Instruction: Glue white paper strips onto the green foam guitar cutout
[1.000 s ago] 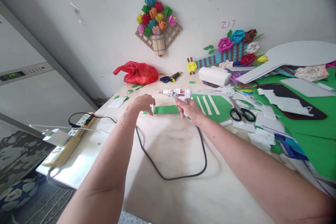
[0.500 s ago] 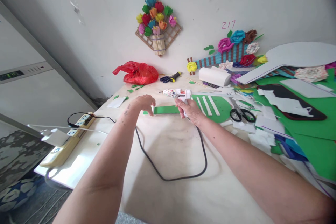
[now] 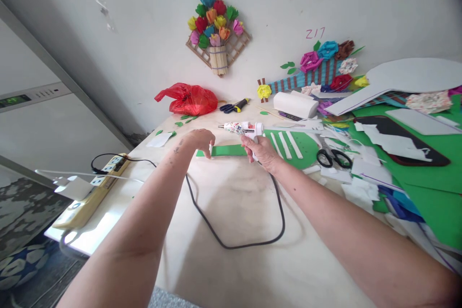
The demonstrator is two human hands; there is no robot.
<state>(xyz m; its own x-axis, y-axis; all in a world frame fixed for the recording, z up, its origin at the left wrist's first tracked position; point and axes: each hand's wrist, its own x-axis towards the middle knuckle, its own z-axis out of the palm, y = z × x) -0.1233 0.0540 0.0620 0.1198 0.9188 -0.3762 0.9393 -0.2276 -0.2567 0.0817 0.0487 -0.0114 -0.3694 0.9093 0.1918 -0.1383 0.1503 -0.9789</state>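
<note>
My right hand (image 3: 260, 150) is wrapped round the handle of a white hot glue gun (image 3: 241, 128), its nozzle pointing left. The gun hovers above a green guitar-shaped cutout (image 3: 306, 147) lying on the table, with several white strips (image 3: 285, 145) across its wide end. At the cutout's narrow end (image 3: 227, 150), my left hand (image 3: 201, 140) bends down with its fingers pinched on a short white strip (image 3: 211, 150) over the green. The left fingertips are partly hidden behind the hand.
The gun's black cord (image 3: 234, 247) loops across the near table. Black scissors (image 3: 334, 158) and paper scraps (image 3: 361, 191) lie at right. Behind are a red plastic bag (image 3: 191, 99), a dark yellow-handled tool (image 3: 234, 106) and a white roll (image 3: 296, 104). A power strip (image 3: 92, 192) lies left.
Both hands, the glue gun and the white strip stay nearly in place. My left forearm has shifted slightly left, and the view has moved a little.
</note>
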